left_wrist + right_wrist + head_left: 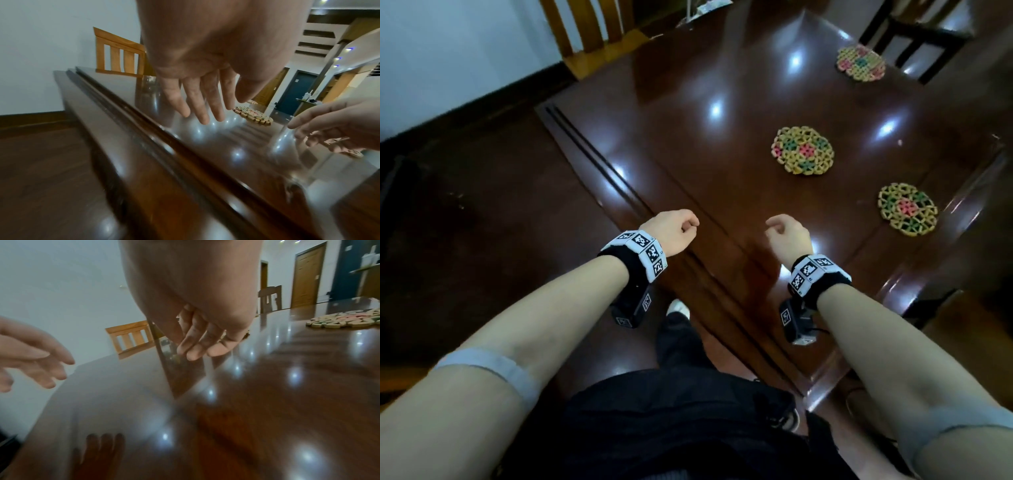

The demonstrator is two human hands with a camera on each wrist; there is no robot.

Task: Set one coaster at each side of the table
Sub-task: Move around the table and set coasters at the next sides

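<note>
Your left hand (671,229) and right hand (787,236) hung side by side over the near edge of the dark glossy table (688,144), apart from each other and off its surface. Both were empty, the fingers (197,104) of the left loosely extended and spread, those (195,344) of the right relaxed and drooping toward the tabletop.

Three woven round coasters lay flat on the table, all beyond your right hand. The near coaster (907,209) sat close to the table's right edge. The middle coaster (803,150) lay further in from that edge, apart from the near one. The far coaster (860,63) sat well beyond it, beside the dark chair (914,37). A light wooden chair (592,31) stood at the table's far left.
</note>
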